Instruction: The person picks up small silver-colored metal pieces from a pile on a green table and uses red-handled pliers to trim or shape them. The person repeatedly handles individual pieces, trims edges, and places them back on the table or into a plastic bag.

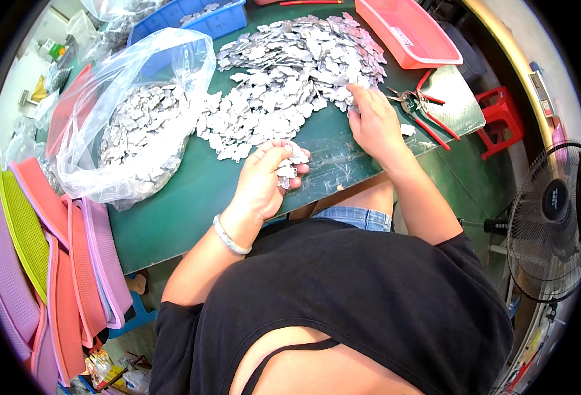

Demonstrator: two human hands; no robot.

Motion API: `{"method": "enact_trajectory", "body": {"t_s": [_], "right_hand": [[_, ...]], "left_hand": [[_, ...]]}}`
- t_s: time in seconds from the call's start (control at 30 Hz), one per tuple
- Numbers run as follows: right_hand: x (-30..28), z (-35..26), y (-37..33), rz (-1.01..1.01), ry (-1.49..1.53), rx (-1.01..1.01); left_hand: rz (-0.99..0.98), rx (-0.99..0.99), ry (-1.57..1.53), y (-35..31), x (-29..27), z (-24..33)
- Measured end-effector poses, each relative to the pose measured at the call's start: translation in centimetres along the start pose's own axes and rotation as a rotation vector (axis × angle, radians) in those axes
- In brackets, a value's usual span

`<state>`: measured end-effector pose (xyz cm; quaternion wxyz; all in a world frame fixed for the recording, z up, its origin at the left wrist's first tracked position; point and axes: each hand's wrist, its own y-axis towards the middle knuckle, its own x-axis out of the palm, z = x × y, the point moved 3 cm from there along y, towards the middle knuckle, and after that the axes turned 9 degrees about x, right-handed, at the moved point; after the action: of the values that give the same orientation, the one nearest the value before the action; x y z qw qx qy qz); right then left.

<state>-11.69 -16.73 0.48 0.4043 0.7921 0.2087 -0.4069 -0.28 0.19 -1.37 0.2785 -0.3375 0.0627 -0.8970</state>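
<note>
A broad pile of small flat silvery metal pieces spreads over the green table. My left hand, with a pale bangle at its wrist, is closed round a few of these metal pieces near the table's front edge. At the pile's right side my right hand reaches in, its fingertips at the outermost pieces. Whether it grips a piece there cannot be made out. Left of the pile, a clear plastic bag stands open, holding many more of the same pieces.
Two red-handled pliers lie at the table's right end, below a red tray. A blue bin stands at the back. Stacked coloured baskets lean at the left. A fan and a red stool are at the right.
</note>
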Motion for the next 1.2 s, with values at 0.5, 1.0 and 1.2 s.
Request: {"method": "enact_trajectory", "body": {"t_s": [0.5, 1.0, 1.2], "right_hand": [[0.0, -0.2, 2.2, -0.142, -0.050, -0.073], [-0.1, -1.7, 0.7, -0.477, 1.253, 0.535], [-0.1, -2.7, 0.0, -0.538, 1.270, 0.514]], "left_hand": [[-0.004, -0.009, -0.048, -0.2, -0.2, 0.2], [-0.017, -0.039, 0.033, 0.4, 1.1, 0.0], [-0.025, -0.041, 0.019, 0.6, 1.8, 0.0]]}}
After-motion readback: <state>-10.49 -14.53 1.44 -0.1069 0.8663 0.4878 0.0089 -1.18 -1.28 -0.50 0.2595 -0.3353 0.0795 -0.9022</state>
